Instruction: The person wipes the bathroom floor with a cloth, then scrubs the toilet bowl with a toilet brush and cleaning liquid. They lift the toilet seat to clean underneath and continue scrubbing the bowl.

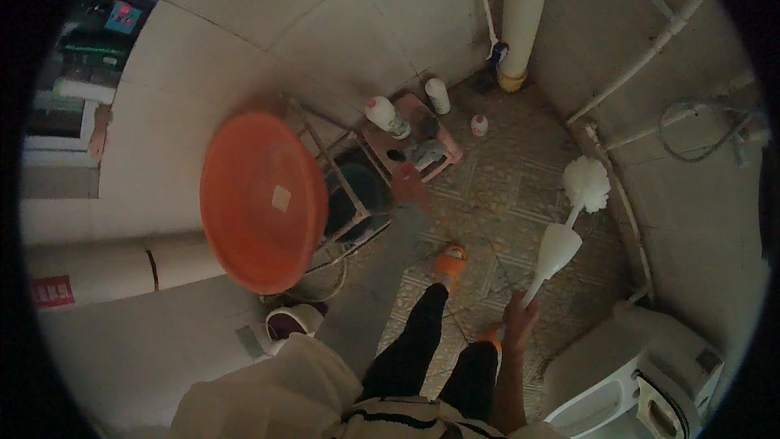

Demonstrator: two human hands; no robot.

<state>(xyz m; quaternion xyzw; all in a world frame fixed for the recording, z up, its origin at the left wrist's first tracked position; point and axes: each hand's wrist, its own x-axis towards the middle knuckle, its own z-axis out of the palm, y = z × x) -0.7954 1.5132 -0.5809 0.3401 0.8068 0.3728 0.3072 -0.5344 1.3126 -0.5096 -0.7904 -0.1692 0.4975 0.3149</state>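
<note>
A white toilet brush (586, 184) with a cone-shaped guard on its shaft is held by the handle in my right hand (520, 320), its round bristle head pointing away from me over the tiled floor. My left hand (407, 184) reaches to the near edge of a low pink plastic stool (452, 145); its fingers lie beside a grey item, and whether they grip anything cannot be told. On the stool stands a white bottle with a pink cap (387, 117). A white canister (437, 96) and a small white bottle (479, 125) are on the floor beyond the stool.
An orange basin (262, 201) leans on a metal rack (341, 177) at left, with a dark tub (359, 186) inside the rack. A toilet (600, 399) is at lower right. Pipes (527, 12) run along the walls. My feet wear orange slippers (451, 261).
</note>
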